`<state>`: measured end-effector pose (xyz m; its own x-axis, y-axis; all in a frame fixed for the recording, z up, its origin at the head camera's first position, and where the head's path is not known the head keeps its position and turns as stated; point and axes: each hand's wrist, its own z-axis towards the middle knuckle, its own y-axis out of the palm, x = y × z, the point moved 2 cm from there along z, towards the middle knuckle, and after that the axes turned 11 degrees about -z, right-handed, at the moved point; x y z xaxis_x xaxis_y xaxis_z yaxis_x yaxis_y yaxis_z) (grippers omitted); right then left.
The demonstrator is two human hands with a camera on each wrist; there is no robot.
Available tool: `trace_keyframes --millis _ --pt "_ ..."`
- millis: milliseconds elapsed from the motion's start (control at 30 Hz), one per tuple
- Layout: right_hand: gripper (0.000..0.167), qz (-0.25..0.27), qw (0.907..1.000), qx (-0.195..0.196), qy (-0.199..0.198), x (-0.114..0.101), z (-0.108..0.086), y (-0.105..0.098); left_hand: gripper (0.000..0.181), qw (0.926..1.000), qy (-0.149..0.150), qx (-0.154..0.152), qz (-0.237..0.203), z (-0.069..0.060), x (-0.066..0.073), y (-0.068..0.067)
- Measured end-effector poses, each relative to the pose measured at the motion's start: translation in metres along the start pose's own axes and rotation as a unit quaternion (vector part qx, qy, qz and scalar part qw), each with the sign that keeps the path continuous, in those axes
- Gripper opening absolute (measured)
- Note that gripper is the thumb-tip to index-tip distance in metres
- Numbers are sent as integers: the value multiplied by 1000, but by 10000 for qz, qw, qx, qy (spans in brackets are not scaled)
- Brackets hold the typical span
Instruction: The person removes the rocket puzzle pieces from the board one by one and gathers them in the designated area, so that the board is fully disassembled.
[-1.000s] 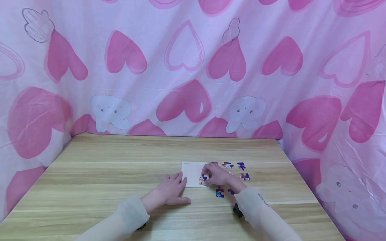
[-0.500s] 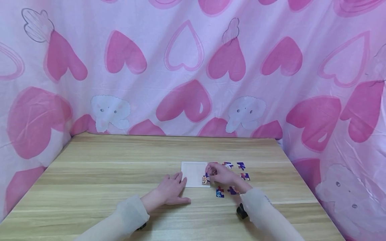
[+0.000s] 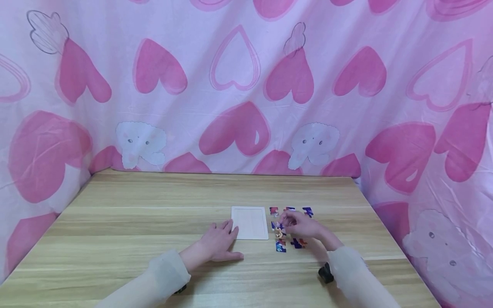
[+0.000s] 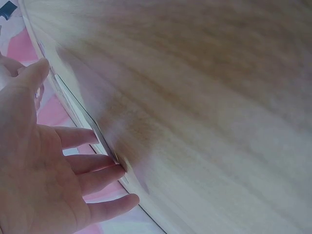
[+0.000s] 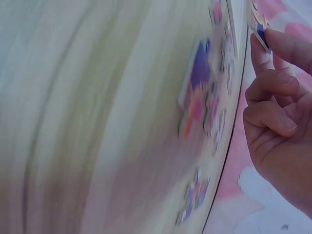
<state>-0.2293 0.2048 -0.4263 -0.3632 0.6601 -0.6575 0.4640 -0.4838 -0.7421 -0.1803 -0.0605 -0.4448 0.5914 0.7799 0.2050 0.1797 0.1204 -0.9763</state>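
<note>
A jigsaw piece (image 3: 279,233) with a purple and tan print is pinched between the thumb and fingers of my right hand (image 3: 302,224). In the right wrist view that piece (image 5: 260,27) is held above the table, with the other fingers curled. Left of it lies a white, shallow puzzle tray (image 3: 251,223) with a raised rim and a bare inside. My left hand (image 3: 215,244) lies at the tray's left edge, fingers spread and fairly straight. The left wrist view has its fingertips (image 4: 117,168) at the thin edge of the tray (image 4: 92,119).
Several loose jigsaw pieces are spread right of the tray, among them a red one (image 3: 274,211), a purple one (image 3: 307,211), a blue and red one (image 3: 280,246) and a purple and orange one (image 3: 298,243). My right hand covers some. A pink heart-print curtain (image 3: 235,128) borders the wooden table (image 3: 154,205).
My right hand has moved right with the pinched piece, from over the tray's right side to over the loose pieces. The tray's inside is now fully visible. My left hand stays put.
</note>
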Motion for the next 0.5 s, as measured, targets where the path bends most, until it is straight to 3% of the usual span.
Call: trace_keyframes --millis 200,500 --pt "19 147 9998 -94 -27 27 -11 -12 82 10000 15 0 -7 0 0 0" --pt "22 428 9988 -243 40 50 -37 -31 82 10000 38 16 50 -1 0 -1"
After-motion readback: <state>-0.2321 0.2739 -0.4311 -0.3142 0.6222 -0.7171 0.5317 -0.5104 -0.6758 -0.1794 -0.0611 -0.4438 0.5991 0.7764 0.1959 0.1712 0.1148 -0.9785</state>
